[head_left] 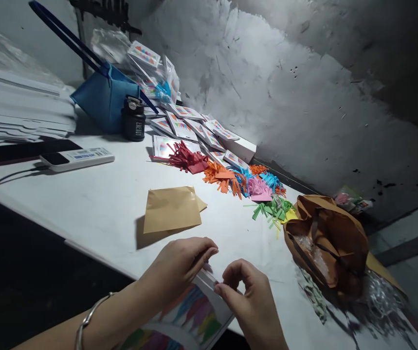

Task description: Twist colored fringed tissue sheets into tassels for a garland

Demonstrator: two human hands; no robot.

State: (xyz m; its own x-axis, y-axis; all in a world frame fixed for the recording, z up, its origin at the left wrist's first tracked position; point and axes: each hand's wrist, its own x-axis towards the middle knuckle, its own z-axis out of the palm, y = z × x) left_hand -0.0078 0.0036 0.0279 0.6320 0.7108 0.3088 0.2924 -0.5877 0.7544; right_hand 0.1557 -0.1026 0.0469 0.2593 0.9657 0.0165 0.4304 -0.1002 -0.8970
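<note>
A flat tassel-printed box (213, 318) is tilted at the near edge of the white table (102, 204), its upper edge pinched between thumb and forefinger of the right hand (250, 294). The left hand (187, 257) is bent over the same edge, its grip not determinable. Beyond lie tan paper (172, 211), fringed paper tassels (260, 189) and 1 open brown bag (327, 243).

White box (194, 313) (rainbow-printed), red tassels (189, 158), blue bag (101, 97)
</note>
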